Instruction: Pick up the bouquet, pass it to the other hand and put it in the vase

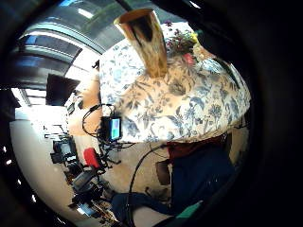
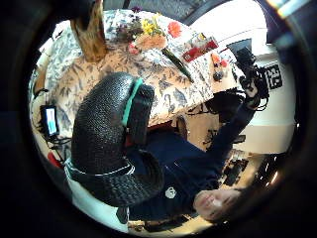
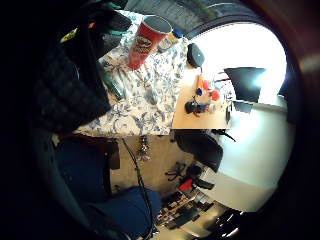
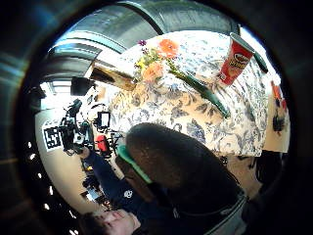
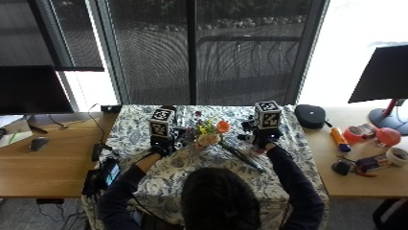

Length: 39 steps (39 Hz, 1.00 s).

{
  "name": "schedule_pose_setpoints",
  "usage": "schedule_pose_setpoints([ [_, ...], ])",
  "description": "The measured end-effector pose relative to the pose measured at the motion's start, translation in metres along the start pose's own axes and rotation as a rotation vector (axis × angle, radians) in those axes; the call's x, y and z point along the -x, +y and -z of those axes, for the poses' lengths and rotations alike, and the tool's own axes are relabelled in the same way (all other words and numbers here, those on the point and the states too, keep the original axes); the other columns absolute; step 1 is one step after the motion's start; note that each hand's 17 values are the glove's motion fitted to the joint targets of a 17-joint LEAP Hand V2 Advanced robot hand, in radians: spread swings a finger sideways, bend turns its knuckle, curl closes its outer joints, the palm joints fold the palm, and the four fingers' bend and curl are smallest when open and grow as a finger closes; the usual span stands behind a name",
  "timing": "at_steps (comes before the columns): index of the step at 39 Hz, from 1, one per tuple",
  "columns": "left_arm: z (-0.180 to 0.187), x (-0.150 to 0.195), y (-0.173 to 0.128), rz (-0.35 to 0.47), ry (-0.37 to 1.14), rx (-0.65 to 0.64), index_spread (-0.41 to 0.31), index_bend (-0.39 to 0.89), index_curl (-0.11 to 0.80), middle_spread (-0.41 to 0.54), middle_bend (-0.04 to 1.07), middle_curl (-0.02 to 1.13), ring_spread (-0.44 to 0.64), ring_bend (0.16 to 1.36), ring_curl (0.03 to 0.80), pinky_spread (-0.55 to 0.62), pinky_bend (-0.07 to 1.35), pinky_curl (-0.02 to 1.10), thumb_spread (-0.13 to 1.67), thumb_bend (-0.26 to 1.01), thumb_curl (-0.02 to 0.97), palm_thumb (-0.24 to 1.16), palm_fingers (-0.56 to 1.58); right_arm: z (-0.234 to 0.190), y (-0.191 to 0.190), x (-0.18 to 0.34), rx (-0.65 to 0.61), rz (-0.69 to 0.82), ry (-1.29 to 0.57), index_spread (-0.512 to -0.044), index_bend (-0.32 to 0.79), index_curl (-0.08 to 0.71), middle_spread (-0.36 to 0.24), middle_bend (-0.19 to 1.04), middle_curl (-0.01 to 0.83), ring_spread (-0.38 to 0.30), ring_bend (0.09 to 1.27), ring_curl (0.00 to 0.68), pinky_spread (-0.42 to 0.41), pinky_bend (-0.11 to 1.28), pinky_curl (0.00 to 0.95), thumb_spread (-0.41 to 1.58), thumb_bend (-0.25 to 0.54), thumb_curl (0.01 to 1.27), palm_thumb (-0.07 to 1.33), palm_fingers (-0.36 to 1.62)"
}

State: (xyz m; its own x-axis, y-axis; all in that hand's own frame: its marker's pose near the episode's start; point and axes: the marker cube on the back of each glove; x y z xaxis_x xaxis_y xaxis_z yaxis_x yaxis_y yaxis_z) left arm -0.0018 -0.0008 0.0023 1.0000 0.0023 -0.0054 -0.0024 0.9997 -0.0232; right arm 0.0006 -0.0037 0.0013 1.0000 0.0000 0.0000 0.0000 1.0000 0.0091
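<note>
The bouquet [image 5: 210, 133], with orange, yellow and pink flowers and long green stems, lies on the flowered tablecloth [image 5: 165, 177] between my hands. My left hand [image 5: 158, 146] sits just left of the flower heads and holds nothing. Its thumb [image 2: 109, 148] hangs loosely bent. My right hand [image 5: 261, 141] is beside the stem end, also empty, with its thumb [image 4: 176, 166] relaxed. The vase [image 1: 146, 42] stands upright on the cloth next to the bouquet [image 1: 182, 42], close to my left hand. In the outside view the left hand mostly hides it.
A tall crisps can [image 4: 234, 58] stands on the cloth near my right hand. A black case [image 5: 310, 116] and small items [image 5: 357, 139] lie on the wooden table at the right. A monitor [image 5: 32, 91] stands at the left, and a device [image 5: 105, 175] hangs at the cloth's left edge.
</note>
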Motion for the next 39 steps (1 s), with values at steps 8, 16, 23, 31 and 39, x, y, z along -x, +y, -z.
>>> schedule_pose_setpoints([
  [8,0.013,-0.002,0.013,-0.025,0.009,0.000,-0.045,0.18,0.156,0.100,0.20,0.18,0.17,0.44,0.186,0.21,0.26,0.16,0.84,0.09,0.100,0.18,0.39,-0.003,-0.009,-0.002,0.020,-0.007,0.016,-0.238,0.04,0.014,0.077,0.21,0.110,0.138,0.56,0.194,0.185,0.65,0.246,0.76,0.046,0.09,0.15,0.18],
  [16,0.008,0.002,0.011,-0.021,-0.029,-0.029,-0.045,0.18,0.216,0.156,0.16,0.20,0.27,0.45,0.206,0.34,0.23,0.19,1.01,0.04,0.148,0.16,0.28,-0.001,-0.013,0.006,0.003,0.018,0.003,-0.272,0.09,0.042,0.085,0.25,0.172,0.157,0.56,0.213,0.205,0.65,0.273,0.93,0.002,0.14,0.15,0.09],
  [23,0.006,0.008,0.011,-0.004,-0.048,-0.016,-0.046,0.18,0.254,0.182,0.17,0.22,0.32,0.47,0.215,0.38,0.24,0.21,1.08,0.00,0.184,0.17,0.25,-0.001,-0.012,0.010,0.010,0.009,0.008,-0.291,0.11,0.068,0.083,0.25,0.207,0.162,0.57,0.226,0.212,0.66,0.289,1.00,-0.017,0.17,0.15,0.08],
  [31,0.003,0.002,0.020,-0.019,-0.001,0.005,-0.047,0.18,0.287,0.194,0.17,0.24,0.34,0.47,0.227,0.40,0.24,0.24,1.11,-0.02,0.215,0.17,0.24,-0.004,-0.002,0.013,-0.044,-0.024,-0.057,-0.273,0.05,0.058,0.073,0.35,0.264,0.082,0.74,0.266,0.186,0.63,0.280,1.05,-0.012,0.20,0.17,0.36],
  [39,-0.003,-0.002,0.021,-0.042,-0.037,-0.023,-0.039,0.18,0.310,0.198,0.17,0.25,0.35,0.48,0.238,0.41,0.25,0.26,1.12,-0.02,0.236,0.17,0.23,0.000,0.011,0.000,-0.047,-0.073,-0.077,-0.226,0.08,0.087,0.063,0.35,0.297,0.023,0.77,0.311,0.168,0.60,0.303,1.09,-0.011,0.23,0.21,0.43],
])
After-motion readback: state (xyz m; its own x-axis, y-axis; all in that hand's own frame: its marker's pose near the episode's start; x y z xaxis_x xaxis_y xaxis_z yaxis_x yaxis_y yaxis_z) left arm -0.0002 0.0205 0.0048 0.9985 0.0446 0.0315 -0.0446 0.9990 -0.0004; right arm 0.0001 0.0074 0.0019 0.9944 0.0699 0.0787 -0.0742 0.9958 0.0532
